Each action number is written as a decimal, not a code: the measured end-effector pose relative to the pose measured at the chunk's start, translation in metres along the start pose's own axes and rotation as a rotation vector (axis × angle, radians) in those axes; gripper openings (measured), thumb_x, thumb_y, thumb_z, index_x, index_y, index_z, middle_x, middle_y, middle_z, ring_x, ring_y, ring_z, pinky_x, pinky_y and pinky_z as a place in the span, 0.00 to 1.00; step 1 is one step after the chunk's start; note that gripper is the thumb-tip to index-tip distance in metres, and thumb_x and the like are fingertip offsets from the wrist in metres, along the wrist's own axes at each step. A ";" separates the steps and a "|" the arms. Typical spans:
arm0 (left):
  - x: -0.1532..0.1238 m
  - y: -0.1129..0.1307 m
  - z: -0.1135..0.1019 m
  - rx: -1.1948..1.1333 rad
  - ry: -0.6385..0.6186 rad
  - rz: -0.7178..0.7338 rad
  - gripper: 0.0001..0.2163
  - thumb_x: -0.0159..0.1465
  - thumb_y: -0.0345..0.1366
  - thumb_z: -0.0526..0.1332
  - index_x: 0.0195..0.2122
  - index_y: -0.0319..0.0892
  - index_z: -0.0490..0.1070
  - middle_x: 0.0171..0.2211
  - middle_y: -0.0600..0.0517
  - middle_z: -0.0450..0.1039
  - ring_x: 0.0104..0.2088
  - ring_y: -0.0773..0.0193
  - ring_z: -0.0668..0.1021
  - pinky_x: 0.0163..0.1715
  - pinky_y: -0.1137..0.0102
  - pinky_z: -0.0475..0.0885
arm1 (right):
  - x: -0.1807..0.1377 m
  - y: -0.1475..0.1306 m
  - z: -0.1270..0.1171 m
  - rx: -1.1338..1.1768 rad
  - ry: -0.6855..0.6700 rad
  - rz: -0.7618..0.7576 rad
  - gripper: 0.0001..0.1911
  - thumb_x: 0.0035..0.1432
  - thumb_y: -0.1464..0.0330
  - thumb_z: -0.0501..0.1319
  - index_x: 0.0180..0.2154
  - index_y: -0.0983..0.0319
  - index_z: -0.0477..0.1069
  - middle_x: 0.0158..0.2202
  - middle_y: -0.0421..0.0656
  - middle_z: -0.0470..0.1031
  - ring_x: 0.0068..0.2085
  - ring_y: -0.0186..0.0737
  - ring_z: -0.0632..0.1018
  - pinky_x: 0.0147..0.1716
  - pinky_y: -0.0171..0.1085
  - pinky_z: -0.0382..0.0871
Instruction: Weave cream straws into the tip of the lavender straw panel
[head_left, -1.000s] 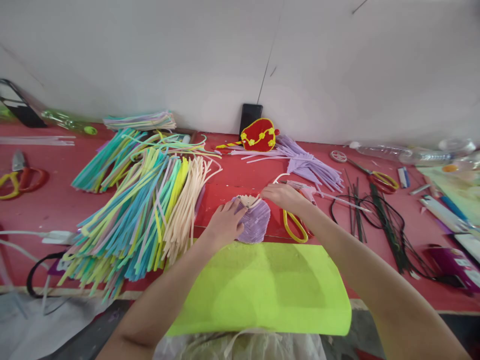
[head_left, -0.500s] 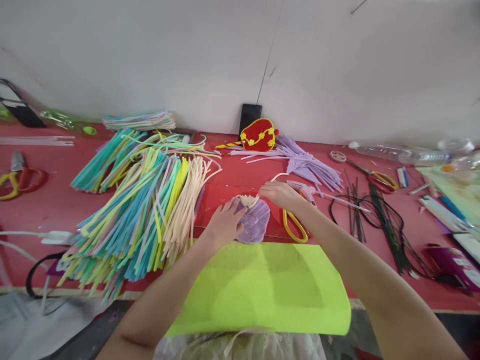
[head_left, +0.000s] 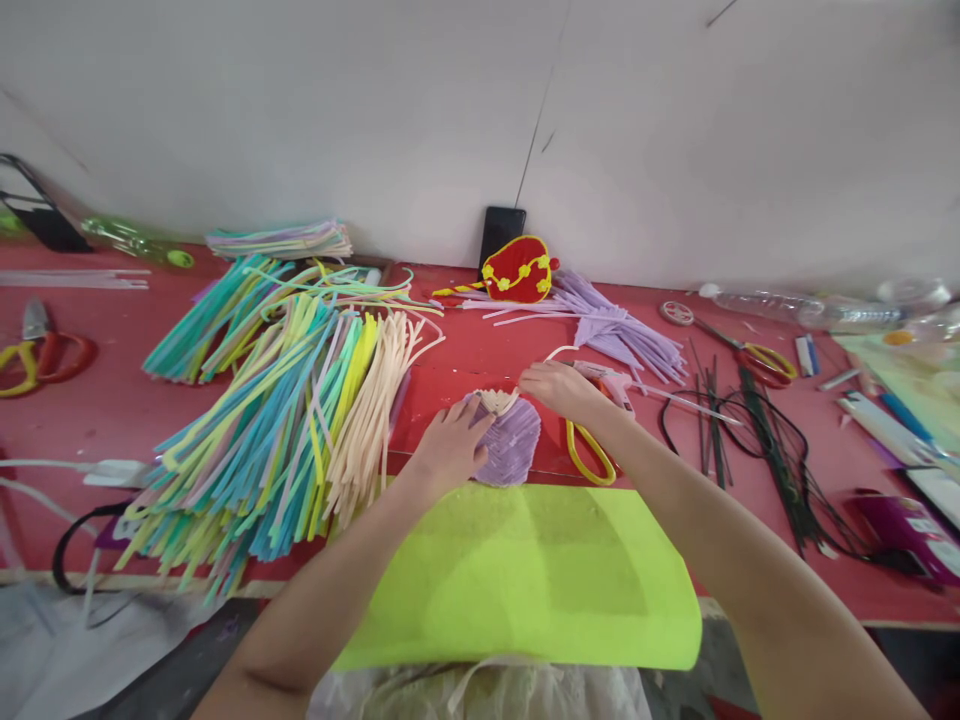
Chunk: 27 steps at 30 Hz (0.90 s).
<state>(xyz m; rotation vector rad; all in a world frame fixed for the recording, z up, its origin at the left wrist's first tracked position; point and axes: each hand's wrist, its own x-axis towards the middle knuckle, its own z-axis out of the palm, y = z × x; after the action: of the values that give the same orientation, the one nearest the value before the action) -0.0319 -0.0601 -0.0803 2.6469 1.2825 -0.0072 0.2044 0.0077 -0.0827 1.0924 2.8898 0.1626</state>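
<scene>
A lilac woven piece (head_left: 514, 445) of pipe cleaners lies on the red table (head_left: 465, 350), with a cream woven part (head_left: 496, 400) at its top. My left hand (head_left: 448, 448) presses flat on the lilac piece's left side, fingers stretched out. My right hand (head_left: 559, 387) pinches a cream pipe cleaner (head_left: 553, 354) that loops up from the cream part. Yellow-handled scissors (head_left: 589, 455) lie just right of the piece, under my right wrist.
A big heap of coloured pipe cleaners (head_left: 300, 410) fills the left. A lime-green sheet (head_left: 525, 575) hangs over the near edge. Behind stand a red and yellow woven piece (head_left: 517, 272), lilac pipe cleaners (head_left: 615, 325) and a phone (head_left: 501, 228). Green wires (head_left: 757, 430) and more scissors (head_left: 750, 352) lie at the right.
My right hand has shifted very slightly to the left on the cream pipe cleaner. My left hand stays on the lilac piece.
</scene>
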 end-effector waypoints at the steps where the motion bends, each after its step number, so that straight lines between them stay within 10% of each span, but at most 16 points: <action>1: 0.000 0.000 0.000 -0.003 -0.004 0.001 0.22 0.64 0.37 0.53 0.59 0.42 0.59 0.65 0.41 0.53 0.62 0.49 0.60 0.57 0.55 0.60 | 0.000 0.000 0.000 -0.002 0.002 0.003 0.08 0.60 0.75 0.54 0.34 0.63 0.72 0.35 0.45 0.75 0.38 0.41 0.72 0.39 0.38 0.60; 27: -0.002 0.001 0.002 -0.032 0.017 -0.008 0.21 0.65 0.36 0.52 0.60 0.42 0.59 0.64 0.39 0.53 0.63 0.48 0.59 0.57 0.54 0.60 | -0.002 -0.009 0.002 0.052 0.017 0.095 0.09 0.61 0.75 0.53 0.35 0.64 0.72 0.37 0.45 0.75 0.40 0.40 0.74 0.39 0.37 0.61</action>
<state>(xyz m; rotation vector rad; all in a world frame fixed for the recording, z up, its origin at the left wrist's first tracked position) -0.0320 -0.0624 -0.0824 2.6205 1.2880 0.0340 0.2003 -0.0002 -0.0855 1.2431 2.8734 0.1012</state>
